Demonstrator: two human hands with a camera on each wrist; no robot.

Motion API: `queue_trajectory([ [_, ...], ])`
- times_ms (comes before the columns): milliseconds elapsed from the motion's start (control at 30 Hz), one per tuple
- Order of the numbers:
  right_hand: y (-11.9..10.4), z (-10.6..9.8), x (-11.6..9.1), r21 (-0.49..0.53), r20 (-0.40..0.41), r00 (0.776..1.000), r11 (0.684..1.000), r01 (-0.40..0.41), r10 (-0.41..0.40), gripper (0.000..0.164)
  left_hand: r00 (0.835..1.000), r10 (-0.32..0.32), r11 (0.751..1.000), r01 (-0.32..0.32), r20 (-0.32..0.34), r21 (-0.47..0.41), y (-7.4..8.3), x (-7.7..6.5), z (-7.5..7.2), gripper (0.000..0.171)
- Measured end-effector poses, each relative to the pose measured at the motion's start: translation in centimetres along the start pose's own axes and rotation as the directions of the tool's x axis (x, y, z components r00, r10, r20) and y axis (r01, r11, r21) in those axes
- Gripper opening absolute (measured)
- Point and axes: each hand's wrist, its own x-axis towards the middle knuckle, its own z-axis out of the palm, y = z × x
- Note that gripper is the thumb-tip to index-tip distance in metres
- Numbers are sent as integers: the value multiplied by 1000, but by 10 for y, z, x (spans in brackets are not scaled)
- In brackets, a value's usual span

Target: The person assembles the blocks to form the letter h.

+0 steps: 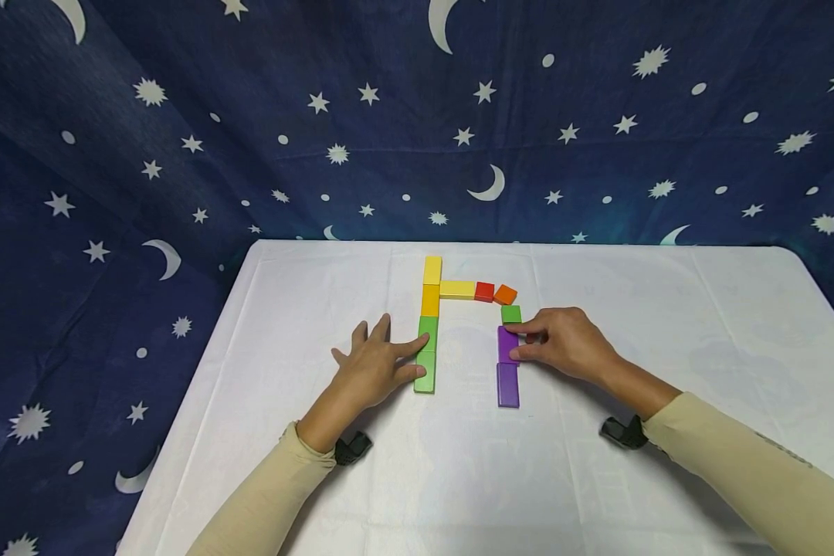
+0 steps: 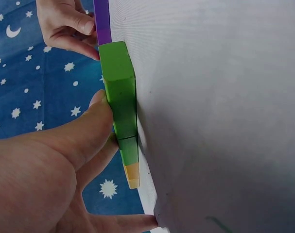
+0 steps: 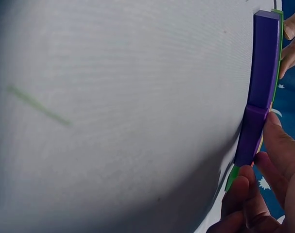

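In the head view, a column of two green blocks (image 1: pixel 425 373), an orange-yellow block (image 1: pixel 430 300) and a yellow block (image 1: pixel 432 270) lies on the white-covered table. My left hand (image 1: pixel 370 373) touches the green blocks with extended thumb and index finger, its other fingers spread. To the right, two purple blocks (image 1: pixel 508 384) lie end to end. My right hand (image 1: pixel 563 341) pinches the farther purple block (image 3: pixel 249 131), thumb at its side and index finger near its far end. Just beyond those fingertips lies a small green block (image 1: pixel 510 314).
A pale yellow block (image 1: pixel 457 289), a red block (image 1: pixel 484 292) and a tilted orange block (image 1: pixel 505 294) run rightward from the column. The table (image 1: pixel 320 278) ends at a blue curtain (image 1: pixel 389 177) with moons and stars. Dark wrist cameras (image 1: pixel 623 433) sit beneath both wrists.
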Motion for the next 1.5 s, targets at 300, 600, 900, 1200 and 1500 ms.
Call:
queue_trajectory([
  [300, 2, -1, -2, 9, -7, 1000, 1000, -5, 5, 48, 1000, -7, 1000, 7, -1, 0, -1, 0, 0, 57],
  [600, 3, -3, -2, 6, 6, 1000, 1000, 5, -5, 47, 1000, -9, 1000, 9, 7, 0, -1, 0, 1, 58],
  [900, 4, -5, -2, 30, 2, 1000, 1000, 6, -6, 46, 1000, -7, 1000, 7, 4, -4, -1, 0, 1, 57],
  [1200, 4, -7, -1, 36, 2, 1000, 999, -7, 7, 45, 1000, -7, 1000, 7, -1, -2, -1, 0, 1, 58],
  [1500, 2, -6, -5, 32, 2, 1000, 999, 26, -26, 46, 1000, -11, 1000, 11, 2, -3, -1, 0, 1, 58],
])
